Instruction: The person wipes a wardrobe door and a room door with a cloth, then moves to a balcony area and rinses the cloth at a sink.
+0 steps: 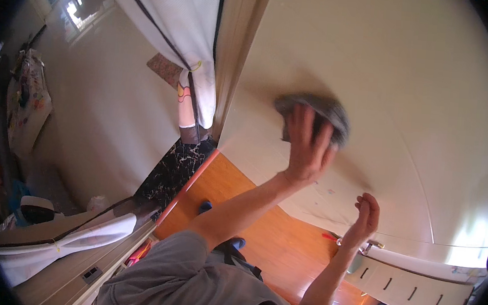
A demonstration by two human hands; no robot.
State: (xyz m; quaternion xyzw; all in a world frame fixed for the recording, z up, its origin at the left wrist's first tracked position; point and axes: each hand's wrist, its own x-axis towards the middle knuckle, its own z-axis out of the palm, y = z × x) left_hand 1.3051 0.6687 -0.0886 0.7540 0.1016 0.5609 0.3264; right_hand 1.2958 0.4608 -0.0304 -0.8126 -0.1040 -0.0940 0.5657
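Note:
My left hand (308,149) presses a dark grey cloth (337,117) against a broad cream upright surface (387,78). Its fingers are spread over the cloth, and both are a little blurred. Whether this surface is a wall or a door leaf, I cannot tell for sure. Lower down on the right, my right hand (367,218) is raised in front of the same surface, fingers loosely bent, with nothing seen in it. Faint coloured marks (330,192) show on the surface between the two hands.
Left of the surface is a wooden door frame (238,57) with a tied white curtain (201,93). A black marbled threshold (169,168) meets the orange wood floor (259,235). A metal lever handle (374,245) sits below my right hand. A drawer unit (414,286) stands lower right.

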